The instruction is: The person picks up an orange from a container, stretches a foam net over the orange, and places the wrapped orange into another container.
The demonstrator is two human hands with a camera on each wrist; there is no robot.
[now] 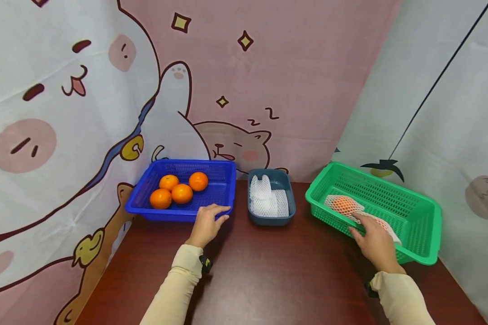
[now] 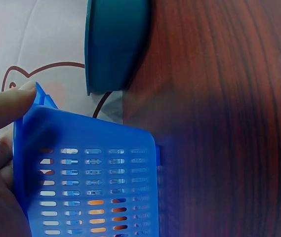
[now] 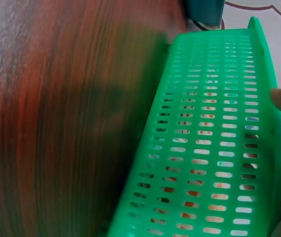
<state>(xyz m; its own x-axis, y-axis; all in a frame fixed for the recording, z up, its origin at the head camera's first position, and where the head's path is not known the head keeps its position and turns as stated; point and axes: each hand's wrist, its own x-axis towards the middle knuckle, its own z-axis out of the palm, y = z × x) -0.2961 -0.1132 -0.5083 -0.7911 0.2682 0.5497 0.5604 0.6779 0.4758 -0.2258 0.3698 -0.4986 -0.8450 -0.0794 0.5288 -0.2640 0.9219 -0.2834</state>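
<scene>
a: start at the left. what is that hand doing?
b: the left hand (image 1: 206, 223) grips the near rim of the blue basket (image 1: 213, 194) by its right corner, thumb outside, fingers inside. four bare oranges (image 1: 181, 193) sit loose in there, so i'd hold lightly and keep any tug level, or they could roll.
a: and in the middle?
b: the small tray (image 1: 273, 221) with white nets (image 1: 264, 198), touched by neither hand. i'd keep both wrists clear of it.
a: right side?
b: the right hand (image 1: 375, 243) is clamped on the green basket (image 1: 382, 192), on its near long rim, thumb outside, fingers in. a netted orange (image 1: 343, 204) lies inside against that near side, so i'd pinch plastic only and not snag the mesh.
a: which way does everything point?
b: the blue basket's long axis runs left to right, roughly square to the person. the green one is skewed, from far left to near right. the netted orange lies much along that same line: fruit at the far left, netting trailing to the near right, partly behind the fingers. what fills that end, i cannot tell.
</scene>
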